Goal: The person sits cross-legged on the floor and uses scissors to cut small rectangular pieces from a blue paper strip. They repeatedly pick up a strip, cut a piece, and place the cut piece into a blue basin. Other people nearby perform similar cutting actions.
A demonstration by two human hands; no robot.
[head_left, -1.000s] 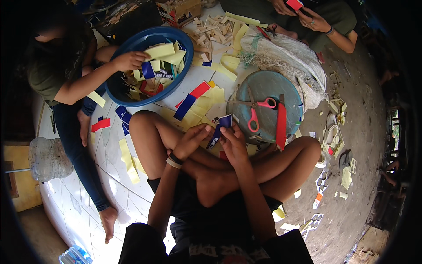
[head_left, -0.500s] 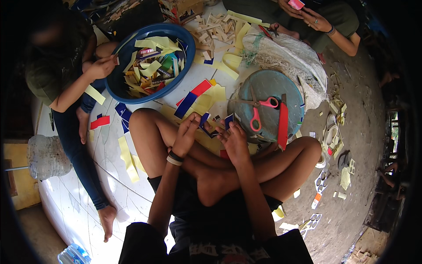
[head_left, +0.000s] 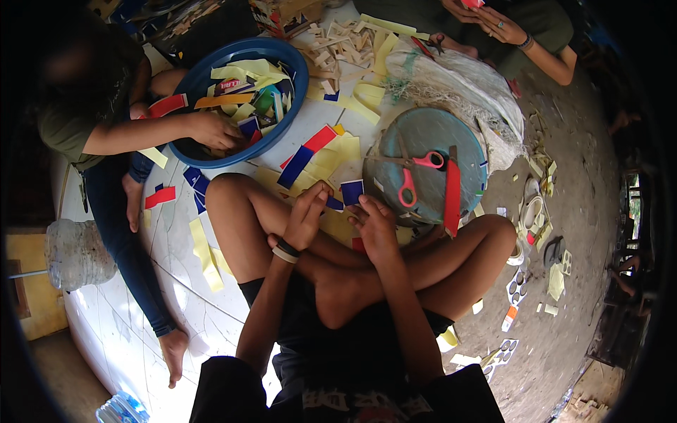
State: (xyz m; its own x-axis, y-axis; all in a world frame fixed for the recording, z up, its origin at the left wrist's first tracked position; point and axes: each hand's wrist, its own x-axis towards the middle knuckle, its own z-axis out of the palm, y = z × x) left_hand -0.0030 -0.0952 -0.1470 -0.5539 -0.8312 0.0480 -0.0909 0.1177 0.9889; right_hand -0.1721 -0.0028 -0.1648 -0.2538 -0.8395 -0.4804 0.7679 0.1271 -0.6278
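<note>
My left hand (head_left: 305, 217) pinches a small blue card piece (head_left: 334, 204) above my crossed legs. Close beside it, a dark blue, white-edged card square (head_left: 352, 192) stands upright in the fingers of my right hand (head_left: 374, 220). Just right of that hand, pink-handled scissors (head_left: 407, 185) lie with spread blades on a round, worn teal surface (head_left: 384, 151). A red strip (head_left: 452, 192) lies there too, with what seems to be a dark blade at its top. Beyond my hands, a blue strip (head_left: 296, 167) overlaps a red one (head_left: 323, 141) on yellow paper.
A blue basin (head_left: 303, 84) full of paper and card scraps stands at the far left; a seated co-worker's hand (head_left: 215, 131) is in it. Wood pieces (head_left: 342, 46) are heaped behind. A white sack (head_left: 458, 77) lies at far right, near another person's hands (head_left: 502, 27).
The square in my right hand has turned to show its blue face. The left co-worker's hand has gone down into the basin, and a red strip now shows by their other hand.
</note>
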